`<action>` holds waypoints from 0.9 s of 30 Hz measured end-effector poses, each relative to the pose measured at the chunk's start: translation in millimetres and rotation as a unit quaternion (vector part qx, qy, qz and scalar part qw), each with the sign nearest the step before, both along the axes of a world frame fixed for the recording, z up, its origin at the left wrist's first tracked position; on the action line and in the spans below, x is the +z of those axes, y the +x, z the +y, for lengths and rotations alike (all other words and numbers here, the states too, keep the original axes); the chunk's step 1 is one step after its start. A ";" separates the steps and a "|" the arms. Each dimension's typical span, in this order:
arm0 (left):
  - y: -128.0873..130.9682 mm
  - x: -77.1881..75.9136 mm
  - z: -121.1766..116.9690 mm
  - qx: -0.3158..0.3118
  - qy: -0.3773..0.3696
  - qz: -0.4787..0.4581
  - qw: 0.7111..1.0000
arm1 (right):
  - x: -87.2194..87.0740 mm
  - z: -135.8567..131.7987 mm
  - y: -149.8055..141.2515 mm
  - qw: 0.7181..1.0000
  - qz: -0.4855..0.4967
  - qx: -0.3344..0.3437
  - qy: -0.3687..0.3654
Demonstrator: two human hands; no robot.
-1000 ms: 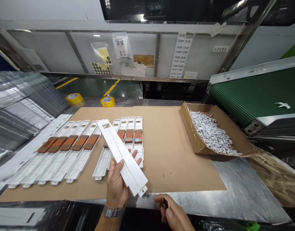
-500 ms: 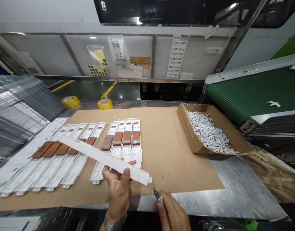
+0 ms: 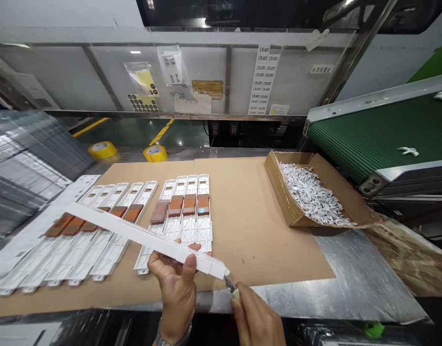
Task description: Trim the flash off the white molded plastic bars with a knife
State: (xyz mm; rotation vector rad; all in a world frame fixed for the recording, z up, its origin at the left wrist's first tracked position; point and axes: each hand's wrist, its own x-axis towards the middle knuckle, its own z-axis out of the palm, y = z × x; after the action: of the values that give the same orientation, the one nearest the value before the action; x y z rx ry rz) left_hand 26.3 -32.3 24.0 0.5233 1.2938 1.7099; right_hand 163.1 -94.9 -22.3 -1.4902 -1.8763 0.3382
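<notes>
The white plastic strip (image 3: 134, 233) slants down from the left, above the cardboard sheet (image 3: 242, 206), to its narrow stepped end near the table's front edge; it is long and straight, with a plain, smooth face and a small tab at the right tip; the left hand (image 3: 176, 286) holds it near that end, thumb along the near edge and fingers underneath; the knife (image 3: 230, 285) points its blade at the tab, though whether they touch I cannot tell; the right hand (image 3: 259, 315) is closed around its pale handle.

At far left is a grey wrapped stack (image 3: 33, 163); next come five ribbed white strips (image 3: 111, 257), with brown blocks (image 3: 133, 213) across them, partly hidden by the held strip; two yellow tape rolls (image 3: 155, 154) sit behind; then four more strips (image 3: 204, 228) lie side by side, also bearing blocks, one with a blue dot, their lower parts partly covered by the held strip and left hand; farther right, a cardboard box (image 3: 281, 194) holds small white pieces (image 3: 311, 194); beyond it is a green belt (image 3: 354, 139) with one white piece on top.
</notes>
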 end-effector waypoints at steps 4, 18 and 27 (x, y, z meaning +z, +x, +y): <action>0.2 -1.6 -0.3 0.008 0.001 0.017 1.000 | -1.9 0.1 -0.8 0.999 -0.024 -0.013 0.018; 0.3 3.2 -1.9 0.013 -0.007 -0.007 1.000 | -7.6 3.0 10.2 0.999 -0.035 -0.037 -0.005; 3.8 -3.0 -2.4 0.011 -0.009 0.039 0.999 | 5.8 -1.9 5.3 0.999 -0.022 0.002 0.029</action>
State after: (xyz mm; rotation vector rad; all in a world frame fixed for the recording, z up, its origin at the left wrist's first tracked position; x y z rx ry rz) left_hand 30.1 -34.7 21.0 0.5717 1.3733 1.7080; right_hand 168.4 -96.7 -16.5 -1.4658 -1.9082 0.2526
